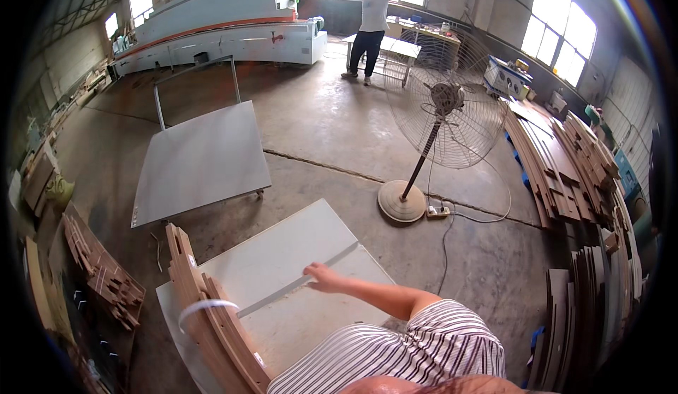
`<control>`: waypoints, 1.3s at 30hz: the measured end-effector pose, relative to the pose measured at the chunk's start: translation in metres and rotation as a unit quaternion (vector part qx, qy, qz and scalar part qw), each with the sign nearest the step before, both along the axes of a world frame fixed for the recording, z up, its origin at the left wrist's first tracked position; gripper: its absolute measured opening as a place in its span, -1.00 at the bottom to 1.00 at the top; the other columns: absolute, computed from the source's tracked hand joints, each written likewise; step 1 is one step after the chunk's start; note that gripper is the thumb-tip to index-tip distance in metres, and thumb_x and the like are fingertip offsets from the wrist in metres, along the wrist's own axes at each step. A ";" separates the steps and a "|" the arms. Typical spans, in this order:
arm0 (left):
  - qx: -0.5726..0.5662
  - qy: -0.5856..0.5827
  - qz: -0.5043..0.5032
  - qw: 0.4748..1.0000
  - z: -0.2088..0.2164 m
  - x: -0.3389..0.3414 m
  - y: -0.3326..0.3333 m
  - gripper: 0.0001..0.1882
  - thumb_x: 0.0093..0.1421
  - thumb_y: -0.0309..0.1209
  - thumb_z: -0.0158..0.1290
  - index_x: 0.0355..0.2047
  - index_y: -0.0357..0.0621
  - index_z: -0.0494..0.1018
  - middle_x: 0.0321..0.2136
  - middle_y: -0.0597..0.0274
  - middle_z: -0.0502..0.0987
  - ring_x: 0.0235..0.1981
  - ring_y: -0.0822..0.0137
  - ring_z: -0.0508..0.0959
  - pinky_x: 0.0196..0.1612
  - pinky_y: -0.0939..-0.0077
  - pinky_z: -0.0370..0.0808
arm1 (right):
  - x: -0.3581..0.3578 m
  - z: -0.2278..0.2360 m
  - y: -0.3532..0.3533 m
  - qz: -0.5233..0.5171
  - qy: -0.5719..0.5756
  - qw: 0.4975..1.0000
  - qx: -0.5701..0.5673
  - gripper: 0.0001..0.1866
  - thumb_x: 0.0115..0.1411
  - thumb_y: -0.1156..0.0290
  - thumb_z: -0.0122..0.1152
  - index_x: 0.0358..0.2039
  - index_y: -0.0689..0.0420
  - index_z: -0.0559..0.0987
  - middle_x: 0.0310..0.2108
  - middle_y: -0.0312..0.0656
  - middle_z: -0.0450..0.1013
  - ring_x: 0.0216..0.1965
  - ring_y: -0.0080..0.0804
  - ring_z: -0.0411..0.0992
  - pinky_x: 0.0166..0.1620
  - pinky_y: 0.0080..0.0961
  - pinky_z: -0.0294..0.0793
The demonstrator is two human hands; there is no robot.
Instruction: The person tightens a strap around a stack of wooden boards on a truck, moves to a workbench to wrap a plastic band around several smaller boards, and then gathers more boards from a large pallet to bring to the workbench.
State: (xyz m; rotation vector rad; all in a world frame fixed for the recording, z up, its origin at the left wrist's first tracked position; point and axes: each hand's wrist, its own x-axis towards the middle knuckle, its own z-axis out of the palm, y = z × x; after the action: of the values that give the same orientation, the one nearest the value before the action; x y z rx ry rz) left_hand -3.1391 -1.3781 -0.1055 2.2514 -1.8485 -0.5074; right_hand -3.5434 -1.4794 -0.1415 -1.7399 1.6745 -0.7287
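My right hand (323, 278) reaches across from the right over pale flat panels (300, 249). Its fingers are apart, lightly bent, and hold nothing I can see; whether the fingertips touch the surface I cannot tell. Just below the fingers a narrow grey strip (282, 291) runs diagonally across the panels. Along the panels' left side lies a stack of long brown boards (212, 316), with a curved white strap (205, 305) over it. My left hand does not show.
Ahead on the left stands a grey-topped cart (205, 157) with a metal handle. A caged pedestal fan (402, 201) stands ahead right, its cable and power strip (438, 212) on the floor. Brown boards (558, 161) are piled at right. A person (373, 19) stands far back by a table.
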 end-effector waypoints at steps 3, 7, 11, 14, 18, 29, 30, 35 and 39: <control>0.020 -0.008 0.019 1.000 0.006 -0.005 0.003 -0.02 -0.13 -0.32 0.28 0.22 -0.13 -0.06 0.19 -0.24 -0.04 0.22 -0.17 0.00 0.21 0.02 0.07 | -0.047 -0.035 0.015 -0.095 0.099 0.990 0.006 -0.58 -0.04 0.35 0.21 -0.14 0.13 0.38 -0.08 0.05 0.27 -0.02 0.06 0.23 0.00 -0.11 0.27; 0.055 -0.013 0.087 0.995 0.021 0.009 0.038 0.02 -0.16 -0.32 0.30 0.24 -0.11 -0.09 0.21 -0.24 -0.07 0.23 -0.18 -0.02 0.21 0.01 0.07 | -0.087 -0.047 0.031 -0.151 0.191 0.968 0.054 -0.50 -0.06 0.21 0.27 -0.12 0.15 0.40 0.00 0.06 0.26 0.03 0.03 0.22 0.05 -0.16 0.25; 0.108 -0.031 0.145 0.983 0.035 0.025 0.085 0.07 -0.19 -0.32 0.33 0.25 -0.09 -0.11 0.22 -0.24 -0.11 0.24 -0.19 -0.04 0.22 0.01 0.06 | -0.137 -0.089 0.088 -0.285 0.289 0.913 0.032 -0.27 -0.09 0.15 0.33 0.05 0.18 0.26 0.01 0.08 0.26 0.07 0.01 0.21 0.11 -0.19 0.20; 0.067 0.004 0.210 0.975 -0.023 0.066 0.134 0.14 -0.19 -0.30 0.32 0.27 -0.12 -0.23 0.19 -0.24 0.01 0.17 -0.16 0.11 0.17 -0.01 0.11 | -0.140 -0.099 0.108 -0.295 0.163 0.938 0.083 -0.21 -0.06 0.12 0.33 0.07 0.25 0.19 0.02 0.16 0.26 0.06 0.05 0.24 0.11 -0.22 0.21; 0.060 -0.016 0.230 0.971 -0.025 0.066 0.154 0.16 -0.18 -0.29 0.31 0.26 -0.20 -0.28 0.12 -0.24 0.16 0.09 -0.14 0.24 0.15 0.08 0.17 | -0.138 -0.081 0.097 -0.292 -0.029 0.934 0.205 -0.21 -0.02 0.07 0.33 0.05 0.29 0.18 -0.04 0.19 0.33 -0.01 0.02 0.33 0.04 -0.27 0.28; 0.122 -0.045 0.246 0.960 -0.010 0.063 0.127 0.13 -0.19 -0.29 0.31 0.22 -0.35 -0.22 0.08 -0.29 0.19 0.11 -0.14 0.22 0.16 0.18 0.19 | -0.141 -0.067 0.099 -0.321 -0.077 0.905 0.267 -0.16 -0.04 0.02 0.35 0.06 0.28 0.15 -0.04 0.09 0.33 -0.01 -0.19 0.30 0.04 -0.33 0.27; 0.123 -0.030 0.239 0.963 -0.008 0.065 0.123 0.12 -0.18 -0.28 0.31 0.21 -0.35 -0.23 0.07 -0.30 0.19 0.12 -0.14 0.22 0.16 0.18 0.20 | -0.140 -0.072 0.103 -0.325 -0.094 0.899 0.277 -0.15 -0.05 0.05 0.36 0.07 0.28 0.13 -0.01 0.10 0.31 0.00 -0.19 0.30 0.04 -0.32 0.28; 0.098 -0.010 0.183 0.978 -0.041 0.078 0.117 0.08 -0.13 -0.25 0.27 0.20 -0.37 -0.22 0.04 -0.33 0.22 0.07 -0.19 0.27 0.12 0.15 0.25 | -0.144 -0.088 0.093 -0.338 -0.103 0.895 0.272 -0.15 -0.07 0.12 0.41 0.05 0.28 0.12 0.02 0.11 0.30 0.01 -0.14 0.31 -0.01 -0.20 0.35; 0.098 -0.027 0.168 0.981 -0.041 0.055 0.071 0.07 -0.13 -0.25 0.27 0.20 -0.36 -0.20 0.02 -0.33 0.24 0.06 -0.19 0.28 0.10 0.14 0.26 | -0.150 -0.076 0.095 -0.343 -0.108 0.894 0.267 -0.04 -0.13 -0.05 0.40 0.08 0.33 0.15 -0.02 0.14 0.34 0.02 -0.10 0.32 0.04 -0.31 0.31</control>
State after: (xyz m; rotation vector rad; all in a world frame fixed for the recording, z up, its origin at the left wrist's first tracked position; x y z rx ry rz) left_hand -3.0841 -1.3075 -0.1466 2.6594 -1.4476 -0.5960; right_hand -3.6935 -1.3848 -0.2173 -0.6503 2.0808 -0.6325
